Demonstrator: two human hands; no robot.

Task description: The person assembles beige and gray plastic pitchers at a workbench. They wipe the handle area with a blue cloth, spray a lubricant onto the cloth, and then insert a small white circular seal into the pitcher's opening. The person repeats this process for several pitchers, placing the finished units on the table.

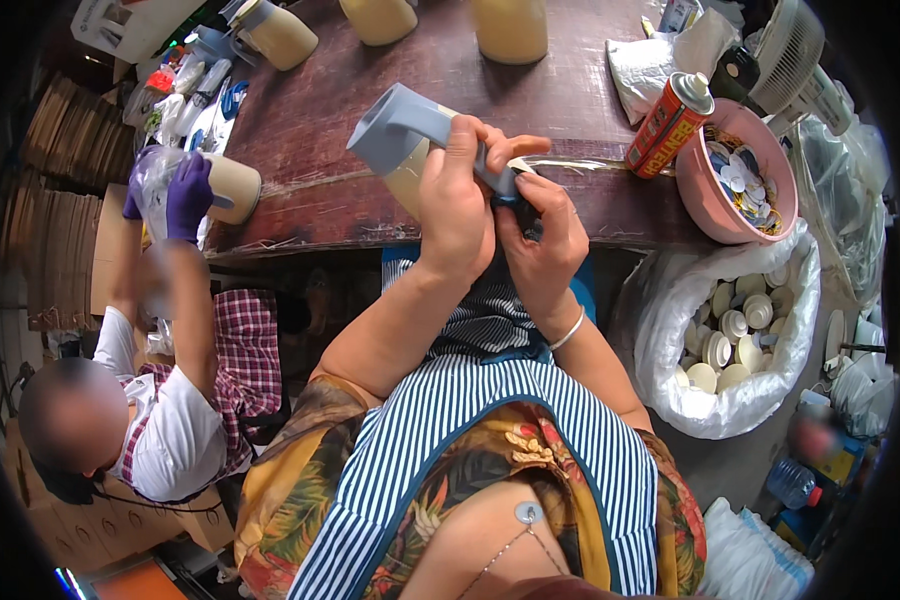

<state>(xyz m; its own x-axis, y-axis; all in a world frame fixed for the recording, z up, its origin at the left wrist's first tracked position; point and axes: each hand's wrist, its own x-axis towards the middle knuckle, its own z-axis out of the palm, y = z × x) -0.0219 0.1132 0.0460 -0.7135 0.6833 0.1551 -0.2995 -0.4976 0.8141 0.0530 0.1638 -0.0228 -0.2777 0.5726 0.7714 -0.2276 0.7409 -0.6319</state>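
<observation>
A grey-topped, cream-bodied jug (400, 160) is being held tilted in the air over the near edge of the dark red table (315, 140), its grey rim pointing to the upper left. Its grey handle (420, 122) is being clasped by the left grip (457, 205), thumb laid along the outside, fingers wrapped partly out of sight. By the right grip (550, 225), thumb and forefinger are being curled around a small dark part (507, 200) at the handle's lower end; whether it is being firmly pinched, or only touched, cannot be told. Step in hand, by judgement: the foot of the handle is being worked on or checked, not the rim or the body. Next move, as judged: the jug is needing to be steadied by the left grip while the small part is being pressed or turned square by the right fingertips, without the jug twisting. Three similar jugs (380, 20) are being left standing along the far side. At the left, clear plastic (156, 190) is being handled by a co-worker's purple gloves (188, 200), beside another jug (240, 190). At the right, a red spray can (658, 140) is being stood near a pink tub (705, 205) of small discs.
</observation>
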